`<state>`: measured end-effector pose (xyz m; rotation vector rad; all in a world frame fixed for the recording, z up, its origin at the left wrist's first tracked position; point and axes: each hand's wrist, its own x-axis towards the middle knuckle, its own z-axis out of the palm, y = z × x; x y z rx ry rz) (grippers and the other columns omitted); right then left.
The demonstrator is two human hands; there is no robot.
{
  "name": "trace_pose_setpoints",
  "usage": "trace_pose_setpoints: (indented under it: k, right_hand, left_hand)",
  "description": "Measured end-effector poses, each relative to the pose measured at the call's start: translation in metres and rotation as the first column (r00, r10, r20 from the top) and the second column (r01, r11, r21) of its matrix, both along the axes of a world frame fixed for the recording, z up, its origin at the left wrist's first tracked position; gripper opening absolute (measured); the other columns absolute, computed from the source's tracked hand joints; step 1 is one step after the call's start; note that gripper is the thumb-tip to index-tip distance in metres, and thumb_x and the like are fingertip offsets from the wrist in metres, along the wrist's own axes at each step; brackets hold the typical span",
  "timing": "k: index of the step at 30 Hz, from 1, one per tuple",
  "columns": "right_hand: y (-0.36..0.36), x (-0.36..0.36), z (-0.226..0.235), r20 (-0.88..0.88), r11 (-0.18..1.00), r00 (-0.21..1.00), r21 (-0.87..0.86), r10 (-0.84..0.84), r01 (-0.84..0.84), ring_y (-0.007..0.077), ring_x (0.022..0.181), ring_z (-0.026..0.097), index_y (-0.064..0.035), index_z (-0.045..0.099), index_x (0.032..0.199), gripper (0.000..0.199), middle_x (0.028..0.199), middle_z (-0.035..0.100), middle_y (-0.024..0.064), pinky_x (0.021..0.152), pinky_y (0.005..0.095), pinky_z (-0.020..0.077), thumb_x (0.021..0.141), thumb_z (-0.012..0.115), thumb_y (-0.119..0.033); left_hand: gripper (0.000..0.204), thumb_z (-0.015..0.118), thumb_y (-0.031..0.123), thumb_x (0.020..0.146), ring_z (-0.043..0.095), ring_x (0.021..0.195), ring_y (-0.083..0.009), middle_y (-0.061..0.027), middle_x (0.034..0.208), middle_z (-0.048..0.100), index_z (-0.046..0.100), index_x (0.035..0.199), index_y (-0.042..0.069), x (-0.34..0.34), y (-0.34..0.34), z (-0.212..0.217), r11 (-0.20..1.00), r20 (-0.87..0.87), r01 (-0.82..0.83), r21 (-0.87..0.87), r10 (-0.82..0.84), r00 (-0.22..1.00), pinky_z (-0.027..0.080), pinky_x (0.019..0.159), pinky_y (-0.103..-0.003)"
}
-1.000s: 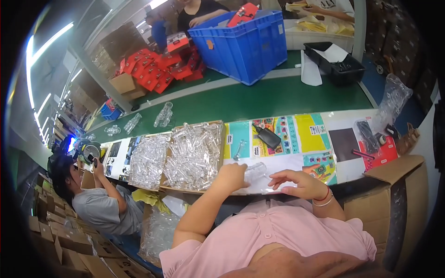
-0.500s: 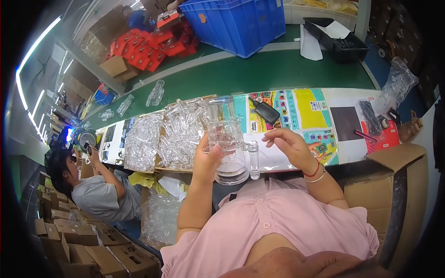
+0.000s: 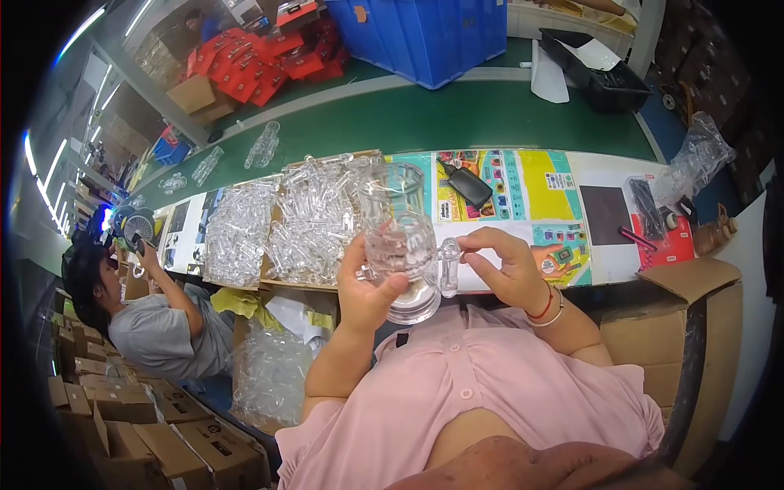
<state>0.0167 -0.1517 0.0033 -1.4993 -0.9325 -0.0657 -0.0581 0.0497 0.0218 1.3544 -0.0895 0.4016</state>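
Latest change: right hand, half a second earlier apart from the glass, had come in to its side piece; the vessel was thus attended from both sides rather than held from one.

Glass vessel (image 3: 398, 245): one, clear, raised in front of the person over the near edge of the tabletop (image 3: 608, 261).
Left hand (image 3: 371, 282): curled round the vessel's middle in a firm-looking hold.
Right hand (image 3: 506, 261): thumb and forefinger slightly parted, tips at the side piece; whether they gripped it could not be told.
Side piece (image 3: 449, 269): small, clear, upright beside the vessel's body.

Containers, by size:
Blue crate (image 3: 420, 37): beyond the green surface (image 3: 457, 122); top cut off, contents not seen.
Cardboard box (image 3: 645, 343): at the right, flap raised; interior largely hidden.
Carton (image 3: 241, 328): below the tabletop, holding crumpled clear plastic (image 3: 273, 376).
Cardboard trays (image 3: 296, 285): two, side by side left of the vessel, heaped with small glass pieces (image 3: 314, 220).
Black bin (image 3: 578, 72): white sheet (image 3: 594, 54) inside, plus dark items too small to identify.
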Motion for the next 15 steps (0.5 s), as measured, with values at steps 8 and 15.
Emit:
trace_pose_setpoints:
  k: [8, 15]
  right_hand:
    - [-0.027, 0.022, -0.007, 0.175, 0.841, 0.848, -0.135, -0.5, 0.524, 0.0133, 0.071, 0.056, -0.0001, 0.06, 0.089, 0.015, 0.085, 0.062, 0.0066, 0.067, 0.0235, 0.0441, 0.082, 0.047, 0.002]
    - [-0.039, 0.02, -0.012, -0.008, 0.815, 0.817, -0.08, -0.577, 0.574, 0.0139, 0.071, 0.057, 0.0008, 0.06, 0.088, 0.01, 0.08, 0.063, 0.0081, 0.066, 0.025, 0.0451, 0.082, 0.052, -0.003]
  left_hand:
    - [0.062, 0.075, 0.027, 0.063, 0.06, 0.093, -0.0258, -0.0176, 0.105, 0.059, 0.052, 0.118, 0.009, 0.02, 0.0, 0.033, 0.522, -0.06, 0.049, 0.851, 0.003, 0.998, 0.048, 0.079, -0.032]
    - [0.054, 0.068, 0.041, 0.066, 0.061, 0.081, -0.0308, -0.017, 0.091, 0.061, 0.057, 0.106, 0.006, 0.057, -0.041, -0.029, -0.245, -0.485, 0.45, 0.859, -0.103, 0.869, 0.049, 0.07, -0.039]
